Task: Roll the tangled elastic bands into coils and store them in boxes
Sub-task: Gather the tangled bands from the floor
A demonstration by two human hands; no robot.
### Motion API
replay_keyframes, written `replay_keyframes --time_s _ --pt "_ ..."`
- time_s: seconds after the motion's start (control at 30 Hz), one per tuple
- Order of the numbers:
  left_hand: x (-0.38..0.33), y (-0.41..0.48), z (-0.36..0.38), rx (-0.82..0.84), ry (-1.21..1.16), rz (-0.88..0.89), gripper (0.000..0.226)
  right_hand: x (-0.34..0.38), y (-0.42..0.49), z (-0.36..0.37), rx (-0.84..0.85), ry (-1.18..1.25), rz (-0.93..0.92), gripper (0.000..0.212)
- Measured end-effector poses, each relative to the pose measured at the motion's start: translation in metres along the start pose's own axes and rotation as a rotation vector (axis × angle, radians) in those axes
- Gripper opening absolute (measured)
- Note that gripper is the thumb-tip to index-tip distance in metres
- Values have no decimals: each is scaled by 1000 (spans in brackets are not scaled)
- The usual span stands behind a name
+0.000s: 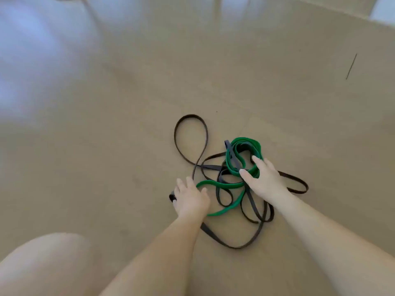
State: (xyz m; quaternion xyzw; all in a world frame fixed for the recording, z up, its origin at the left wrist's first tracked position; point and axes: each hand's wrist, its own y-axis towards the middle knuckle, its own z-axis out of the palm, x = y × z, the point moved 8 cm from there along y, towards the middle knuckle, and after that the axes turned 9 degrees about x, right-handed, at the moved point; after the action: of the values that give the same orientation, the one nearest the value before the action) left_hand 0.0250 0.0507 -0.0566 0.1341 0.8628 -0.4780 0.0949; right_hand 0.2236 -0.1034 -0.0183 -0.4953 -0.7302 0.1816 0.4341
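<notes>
A tangle of elastic bands lies on the tan floor covering: a green band [233, 185] looped into a rough coil at the upper right, and long black bands [191, 133] woven through and around it. My right hand [266, 178] rests on the green coil with its thumb and forefinger spread and fairly straight; its other fingers are hidden. My left hand [190, 199] lies flat at the tangle's left side, fingers straight, over a black band whose folded end [171, 197] sticks out beside the little finger.
The tan covering [106, 146] spreads wide around the tangle, and pale shiny floor [32, 60] shows at the far left and top. My bare knee [42, 263] is at the lower left. A thin dark line [351, 66] marks the covering at the far right. No boxes are in view.
</notes>
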Motion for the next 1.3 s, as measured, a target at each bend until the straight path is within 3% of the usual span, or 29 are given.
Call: replay_keyframes --time_s 0.1,0.17,0.27,0.37,0.43,0.63,0.7,0.73,0.8,0.9,0.97,1.07,1.17,1.3 --pt "55 33 13 -49 -204 -300 89 -27 49 12 -32 -110 118 97" --pt "79 43 25 -51 -283 -355 97 -39 73 24 -14 -214 145 104" --pt "79 52 34 -81 -307 -287 97 -46 88 41 9 -253 137 99" --pt "70 68 24 -87 -337 -303 96 -44 93 41 -38 -236 63 57" --pt "64 73 14 -116 -314 -309 91 -46 93 38 -63 -277 9 41" --pt "-26 100 -11 -97 -188 106 65 -50 94 10 39 -338 -66 39" --pt "-34 110 -35 -197 -165 69 51 -52 95 4 24 -313 -72 51" --pt "-26 117 -43 -259 -199 -13 54 -53 96 3 15 -271 -65 73" --pt "0 118 -39 -278 -315 -240 77 -59 98 5 8 -99 -32 126" --pt "21 102 0 -186 -584 -436 104 -73 105 15 -9 171 75 149" --pt "19 105 12 -206 -703 -432 99 -74 115 15 -55 56 122 143" --pt "-1 120 6 -236 -698 -322 64 -60 127 14 -96 -268 68 127" --pt "-27 129 -3 -221 -687 -182 34 -55 133 16 -45 -304 -13 117" --pt "-44 125 11 -159 -648 -86 73 -49 126 13 23 -205 -36 102"
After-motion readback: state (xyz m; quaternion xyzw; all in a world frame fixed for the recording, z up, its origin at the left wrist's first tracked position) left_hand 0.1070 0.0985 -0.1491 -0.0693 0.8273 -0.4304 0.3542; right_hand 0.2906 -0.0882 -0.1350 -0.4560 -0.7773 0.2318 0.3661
